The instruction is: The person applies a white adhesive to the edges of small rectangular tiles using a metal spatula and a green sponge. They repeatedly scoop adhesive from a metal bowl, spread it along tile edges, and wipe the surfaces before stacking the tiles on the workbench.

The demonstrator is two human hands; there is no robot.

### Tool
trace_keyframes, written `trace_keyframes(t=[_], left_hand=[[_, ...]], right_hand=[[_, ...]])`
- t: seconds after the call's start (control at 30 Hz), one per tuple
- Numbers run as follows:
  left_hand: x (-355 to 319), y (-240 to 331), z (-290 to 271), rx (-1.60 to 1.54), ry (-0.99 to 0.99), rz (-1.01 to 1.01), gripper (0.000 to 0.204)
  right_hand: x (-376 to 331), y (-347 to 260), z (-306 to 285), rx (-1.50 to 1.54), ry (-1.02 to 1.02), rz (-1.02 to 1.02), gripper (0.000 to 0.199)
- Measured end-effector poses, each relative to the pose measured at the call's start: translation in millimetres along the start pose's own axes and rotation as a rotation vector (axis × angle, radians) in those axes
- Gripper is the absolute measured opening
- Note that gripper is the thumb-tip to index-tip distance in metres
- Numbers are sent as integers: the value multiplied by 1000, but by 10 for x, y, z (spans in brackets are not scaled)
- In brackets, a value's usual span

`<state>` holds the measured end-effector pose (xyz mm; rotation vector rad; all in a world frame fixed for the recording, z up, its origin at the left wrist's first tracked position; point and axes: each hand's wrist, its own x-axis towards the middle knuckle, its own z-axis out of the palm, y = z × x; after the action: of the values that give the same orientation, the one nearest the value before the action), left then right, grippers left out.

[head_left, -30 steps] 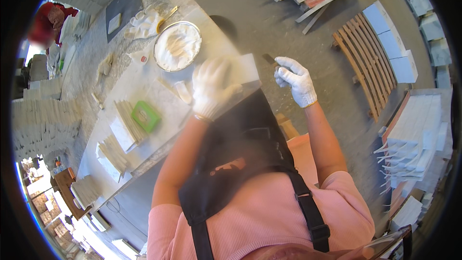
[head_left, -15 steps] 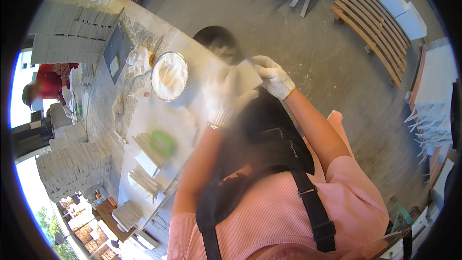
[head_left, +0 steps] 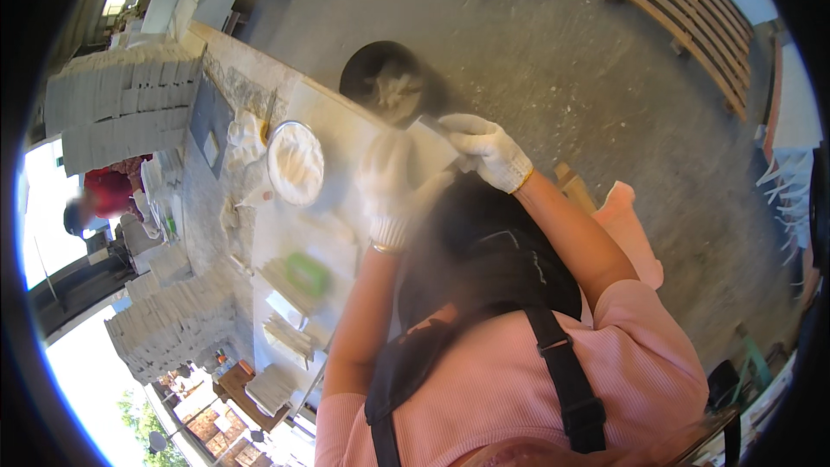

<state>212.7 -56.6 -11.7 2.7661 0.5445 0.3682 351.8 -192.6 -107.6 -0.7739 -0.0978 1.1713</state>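
both gloved hands grip a pale flat tile (head_left: pixel 430 149) at the far edge of the table (head_left: pixel 346 134), left hand (head_left: pixel 391 186) on its near side, right hand (head_left: pixel 488 149) (clenched) beside a dark bucket (head_left: pixel 389 79).

Both hands wear white knit gloves: left hand (head_left: pixel 391 190), right hand (head_left: pixel 486 149), the right glove with a yellow-orange cuff edge. Flat piece (head_left: pixel 430 149) between them: pale white-grey. Round bowl (head_left: pixel 295 163): white contents, light rim. Bucket (head_left: pixel 389 79): black, with greyish-white residue inside. Surface (head_left: pixel 333 238): off-white, dusted and speckled grey. Small block (head_left: pixel 308 275): bright green. Stacked tiles (head_left: pixel 117 105): pale grey. Wearer's top: pink, ribbed; straps black. Floor (head_left: pixel 562 43): mottled grey. Distant person (head_left: pixel 111 192): red garment.
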Motion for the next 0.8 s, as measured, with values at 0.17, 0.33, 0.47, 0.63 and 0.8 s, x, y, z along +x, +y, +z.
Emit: trace_keyframes(t=[0.17,0.33,0.47,0.63,0.8], left_hand=[[57,6,26,26,114,117,75],[85,7,14,12,98,123,74],[69,9,-4,31,74,103,73],[77,-7,31,36,85,103,75],[79,-27,15,9,58,94,74]], right_hand=[[282,3,112,41,20,-87,41],[256,-46,134,-68,-3,-147,40],[-6,-43,49,70,28,62,42],[302,-22,132,-4,-1,-97,41],[69,25,40,106,-2,25,41]])
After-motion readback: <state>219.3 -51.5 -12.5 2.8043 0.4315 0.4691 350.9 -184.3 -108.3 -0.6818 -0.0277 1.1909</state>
